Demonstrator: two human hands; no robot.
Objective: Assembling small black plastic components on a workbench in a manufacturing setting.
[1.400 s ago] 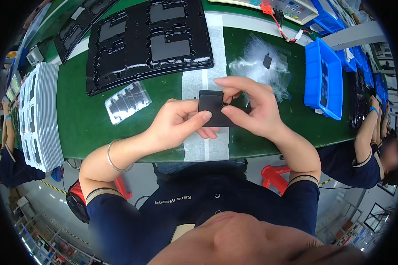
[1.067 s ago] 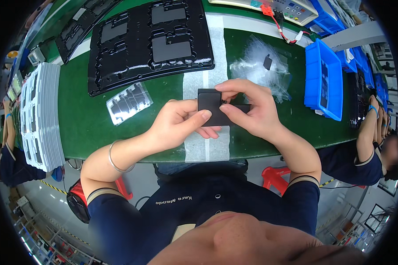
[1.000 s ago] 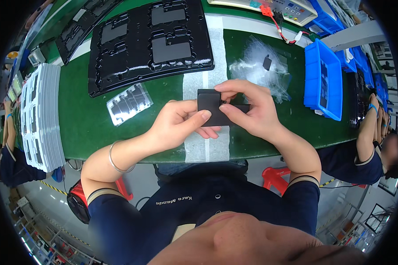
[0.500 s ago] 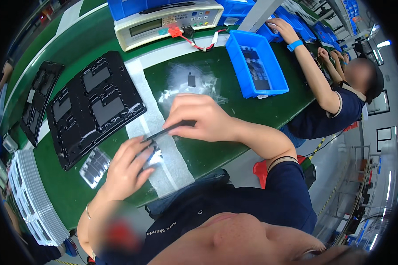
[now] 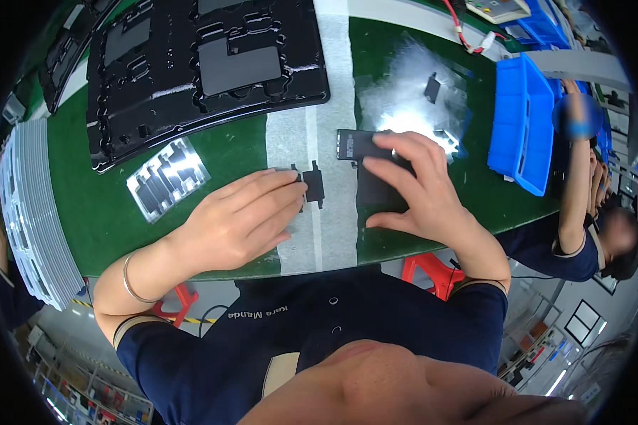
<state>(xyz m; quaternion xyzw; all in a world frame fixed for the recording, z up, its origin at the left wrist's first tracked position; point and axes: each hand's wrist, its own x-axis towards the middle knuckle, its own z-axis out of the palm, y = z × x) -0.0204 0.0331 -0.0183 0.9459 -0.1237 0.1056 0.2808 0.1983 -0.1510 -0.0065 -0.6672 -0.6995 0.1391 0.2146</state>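
Left hand (image 5: 242, 218) lies palm down with its fingers side by side and its thumb a little apart; whether it pinches anything is hidden from this angle. Right hand (image 5: 431, 185) is spread, thumb and fingers apart, its fingertips over a black, L-shaped pack (image 5: 357, 146). Under both hands runs the green counter (image 5: 239, 145). Beyond the left hand sits a large black moulded tray (image 5: 166, 106) with grey-faced pieces in its pockets, and well to that hand's left rises a stack of white trays (image 5: 37, 212). Beyond and right of the right hand stands a blue bin (image 5: 505, 127); between the two hands runs a pale cloth strip (image 5: 290, 134). Just past the right hand spreads a heap of clear film (image 5: 404, 74); a film sheet bearing dark pieces (image 5: 169, 178) lies beyond the left wrist. The pack, which both hands held up between them a second ago, now lies by the right hand alone with a pale printed patch showing, so each hand attends to its own item. Smallest, a thin dark piece (image 5: 313, 185) rests on the cloth just right of the left fingertips.
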